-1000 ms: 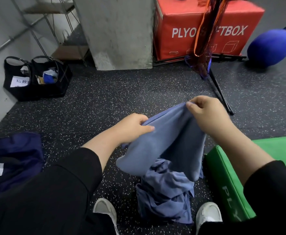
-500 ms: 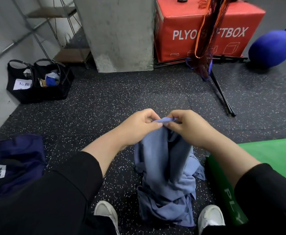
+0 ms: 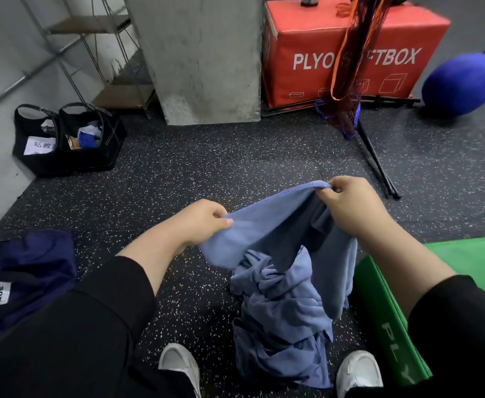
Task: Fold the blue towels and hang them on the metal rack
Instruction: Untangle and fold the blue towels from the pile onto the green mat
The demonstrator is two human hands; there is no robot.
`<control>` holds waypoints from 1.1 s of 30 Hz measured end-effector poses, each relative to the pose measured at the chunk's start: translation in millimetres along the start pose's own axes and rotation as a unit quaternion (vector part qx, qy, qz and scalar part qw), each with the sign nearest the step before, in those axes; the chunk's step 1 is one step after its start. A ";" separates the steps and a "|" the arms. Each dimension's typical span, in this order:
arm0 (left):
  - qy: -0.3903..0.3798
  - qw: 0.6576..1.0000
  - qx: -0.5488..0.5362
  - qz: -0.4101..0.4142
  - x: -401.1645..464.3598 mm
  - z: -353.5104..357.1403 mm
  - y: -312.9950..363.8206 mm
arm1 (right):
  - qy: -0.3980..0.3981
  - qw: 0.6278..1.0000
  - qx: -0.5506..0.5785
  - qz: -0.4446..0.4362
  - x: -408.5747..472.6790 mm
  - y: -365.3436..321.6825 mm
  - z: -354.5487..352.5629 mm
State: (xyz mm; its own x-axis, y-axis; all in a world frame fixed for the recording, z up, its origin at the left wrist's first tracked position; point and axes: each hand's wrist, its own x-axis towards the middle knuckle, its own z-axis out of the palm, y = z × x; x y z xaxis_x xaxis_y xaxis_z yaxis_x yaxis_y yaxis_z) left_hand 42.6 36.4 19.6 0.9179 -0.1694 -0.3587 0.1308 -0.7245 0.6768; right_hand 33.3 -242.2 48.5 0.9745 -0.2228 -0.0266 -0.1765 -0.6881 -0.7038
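I hold one blue towel (image 3: 267,222) up over the floor by its top edge. My left hand (image 3: 199,222) pinches the left end of that edge and my right hand (image 3: 350,208) grips the right end, higher and farther away. The cloth sags between them and hangs down in folds. Below it a crumpled heap of more blue towels (image 3: 281,326) lies on the speckled floor between my two white shoes. A metal rack (image 3: 92,53) with wooden shelves stands at the far left against the wall.
A concrete pillar (image 3: 201,58) rises ahead, with a red plyo box (image 3: 350,44) and a blue ball (image 3: 462,81) to its right. A black stand leg (image 3: 376,159) slants across the floor. Black bags (image 3: 69,139) sit left, a navy bag (image 3: 26,271) near left, a green mat (image 3: 390,311) right.
My hands were together at the towel's edge half a second ago. They have drawn apart, the right one up and to the right, stretching the top edge out.
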 end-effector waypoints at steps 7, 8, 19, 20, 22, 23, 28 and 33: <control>0.046 0.991 -0.012 0.122 -6.8 11.7 29.4 | -0.088 0.993 -0.031 -0.067 -5.8 -5.4 6.3; 0.048 0.990 0.000 0.135 -7.1 14.1 34.6 | -0.108 0.990 -0.020 -0.086 -7.4 -7.0 8.4; 0.015 0.982 -0.011 0.187 -11.0 25.8 54.7 | -0.215 0.962 -0.027 -0.166 -18.6 -12.8 26.6; 0.020 0.983 -0.025 0.178 -10.8 24.4 53.6 | -0.199 0.966 -0.037 -0.161 -17.4 -13.3 26.6; 0.026 0.986 -0.059 0.154 -11.1 21.1 50.2 | -0.159 0.976 -0.041 -0.146 -13.5 -11.6 27.4; 0.031 0.986 -0.085 0.141 -10.4 19.3 47.4 | -0.144 0.980 -0.031 -0.135 -11.8 -10.7 27.3; 0.090 0.959 -0.236 0.129 -6.6 14.7 41.5 | -0.142 0.982 0.041 -0.118 -8.1 -9.0 27.3; 0.120 0.974 -0.095 0.167 -5.3 25.7 48.0 | -0.169 0.975 0.069 -0.129 -11.2 -16.2 24.8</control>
State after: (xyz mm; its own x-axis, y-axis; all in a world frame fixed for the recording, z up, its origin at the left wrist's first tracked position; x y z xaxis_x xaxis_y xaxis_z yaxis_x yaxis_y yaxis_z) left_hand 34.4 -14.7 37.5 0.9793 -0.1967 0.0468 -0.1438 -0.5145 0.8454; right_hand 28.7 -211.4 42.5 0.9781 0.2018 -0.0518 0.0782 -0.5860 -0.8065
